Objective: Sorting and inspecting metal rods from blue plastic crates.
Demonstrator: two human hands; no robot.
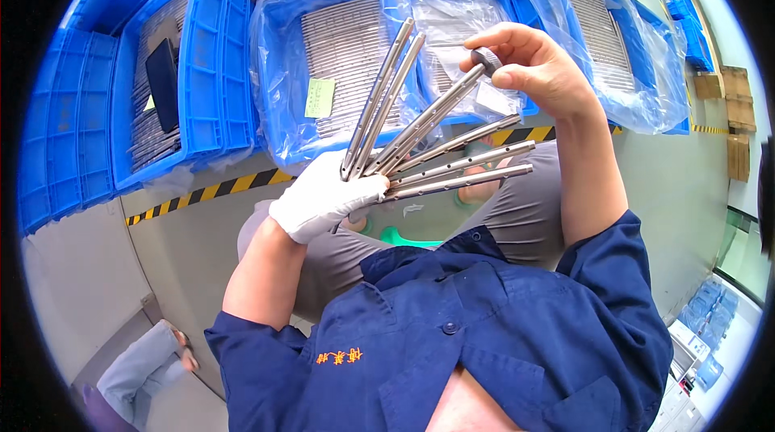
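Observation:
My left hand [323, 202], in a white glove, is closed around the lower ends of several slim metal rods [386, 97] with small holes along their sides. The rods fan out up and to the right from the fist. Bare and raised at the upper right, my right hand [545, 69] pinches a small dark round knob with a ridged edge [488, 60] between thumb and fingers. This knob sits at the far end of one rod; whether it is threaded on or only pressed against it, I cannot tell.
Plastic-lined blue crates [270, 69] of similar rods stand in front of me. A yellow-green note [320, 98] lies on one stack, a black phone-like slab [162, 85] in the left crate. Black-and-yellow tape [234, 184] marks the floor. Another person's leg [145, 367] shows at lower left.

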